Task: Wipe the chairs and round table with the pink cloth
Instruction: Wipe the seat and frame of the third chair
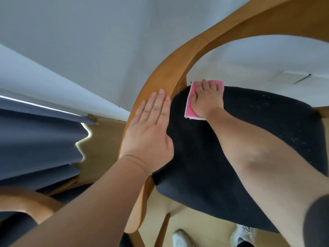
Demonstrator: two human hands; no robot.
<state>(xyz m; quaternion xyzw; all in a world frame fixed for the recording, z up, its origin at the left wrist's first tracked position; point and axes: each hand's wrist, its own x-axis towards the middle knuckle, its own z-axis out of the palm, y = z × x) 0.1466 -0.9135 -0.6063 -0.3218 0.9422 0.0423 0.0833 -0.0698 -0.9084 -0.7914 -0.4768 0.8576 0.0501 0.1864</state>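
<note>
A wooden chair (179, 68) with a curved back rail and a black fabric seat (249, 139) fills the right side of the view. The folded pink cloth (190, 104) lies flat at the seat's far left corner, next to the back rail. My right hand (208, 100) presses on the cloth with straight fingers. My left hand (151, 131) rests flat on the chair's left armrest rail, fingers straight and together. The round table is not in view.
A white wall and baseboard run behind the chair. Dark blue curtains (41, 139) hang at the left, over a wooden floor (105, 139). Part of a second wooden chair (28, 202) shows at the lower left. My white shoes (181, 237) stand under the seat's front edge.
</note>
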